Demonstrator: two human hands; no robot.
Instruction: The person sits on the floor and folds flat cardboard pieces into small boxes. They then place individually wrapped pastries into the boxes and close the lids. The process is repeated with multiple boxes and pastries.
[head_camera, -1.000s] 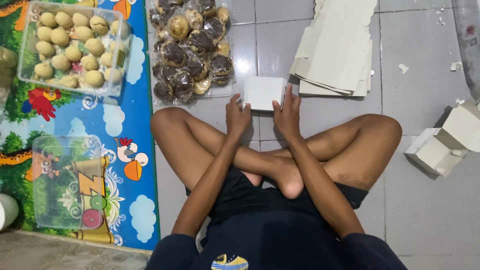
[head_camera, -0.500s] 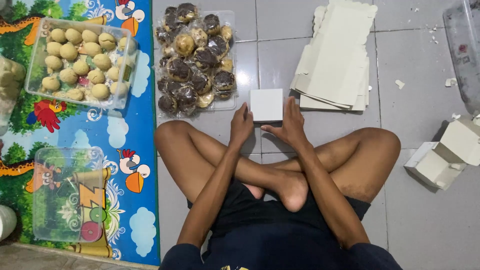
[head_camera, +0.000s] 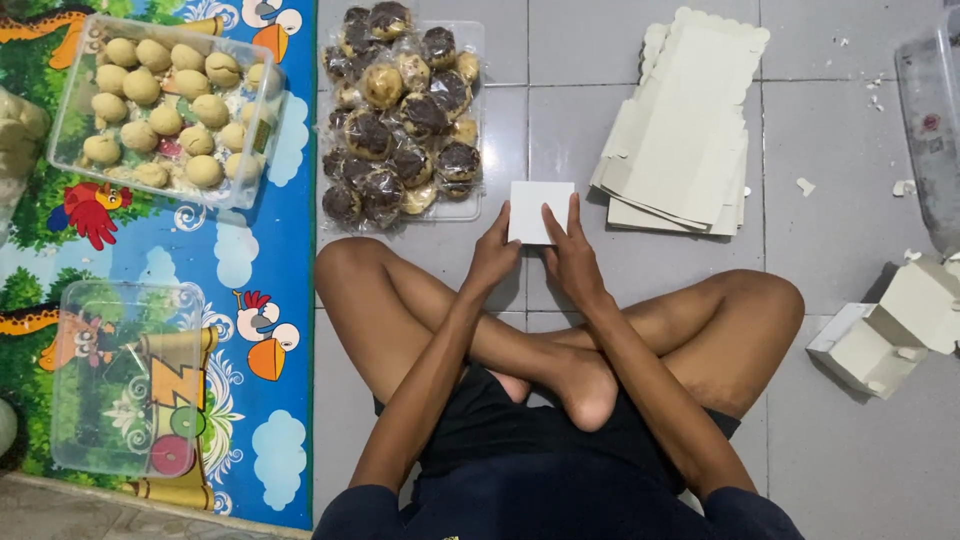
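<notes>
I sit cross-legged on a grey tiled floor. A small white cardboard box (head_camera: 538, 205) lies on the floor in front of my legs. My left hand (head_camera: 493, 258) holds its left edge and my right hand (head_camera: 572, 255) presses its lower right side with fingers spread over it. Just beyond the box, to the left, a clear tray holds several wrapped chocolate-topped buns (head_camera: 405, 110). To the right lies a stack of flat white box blanks (head_camera: 685, 140).
A clear tub of pale round buns (head_camera: 165, 105) and an empty clear tub (head_camera: 125, 375) rest on a colourful play mat (head_camera: 250, 270) at left. Open white boxes (head_camera: 890, 330) lie at right, below a clear container (head_camera: 935, 140). Paper scraps dot the tiles.
The view has shifted a little. Both hands stay on the small white box, which now lies slightly farther from my legs, with my right fingers reaching over it.
</notes>
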